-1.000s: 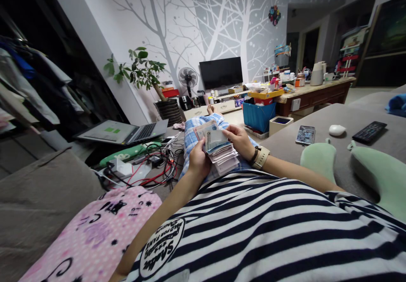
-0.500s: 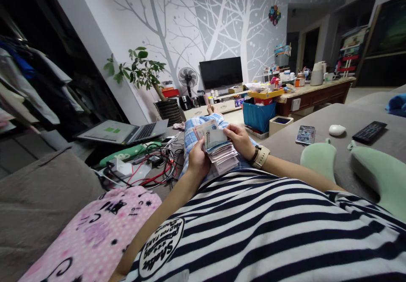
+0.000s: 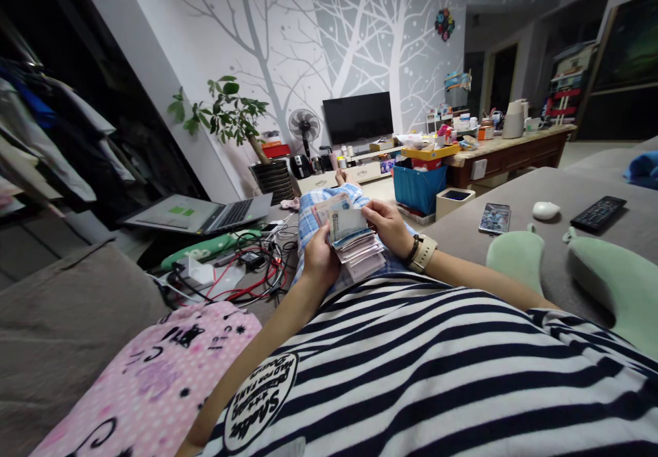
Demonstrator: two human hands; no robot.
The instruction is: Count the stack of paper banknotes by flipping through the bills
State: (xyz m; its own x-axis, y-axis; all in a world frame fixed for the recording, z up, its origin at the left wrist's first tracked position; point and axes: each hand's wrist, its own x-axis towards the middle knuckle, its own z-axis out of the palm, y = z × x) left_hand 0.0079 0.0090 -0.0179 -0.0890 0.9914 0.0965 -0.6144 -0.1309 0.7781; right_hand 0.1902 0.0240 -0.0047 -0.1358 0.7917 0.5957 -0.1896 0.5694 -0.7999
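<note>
A stack of banknotes [image 3: 360, 255] is held above my lap, its lower ends fanned and bent toward me. My left hand [image 3: 319, 255] is closed round the stack's left side, thumb on top. My right hand [image 3: 388, 225] pinches the upper right edge of a pale banknote [image 3: 347, 223] at the top of the stack. Pinkish and bluish notes show behind it. On my right wrist are a dark bracelet and a watch with a beige strap [image 3: 424, 253]. Blue checked cloth [image 3: 314, 212] covers my legs below the notes.
Left of my legs lie tangled cables [image 3: 257, 265], a green cushion-like item [image 3: 210, 248] and an open laptop [image 3: 205, 214]. A phone [image 3: 495, 218], a white mouse-shaped item [image 3: 545, 210], a remote control [image 3: 599, 214] and a green neck pillow [image 3: 611, 279] rest on the right. Pink dotted fabric [image 3: 154, 375] is near left.
Both hands stay nearly in place with the banknotes. The stack and my left hand shift very slightly left; the right hand keeps its pinch.
</note>
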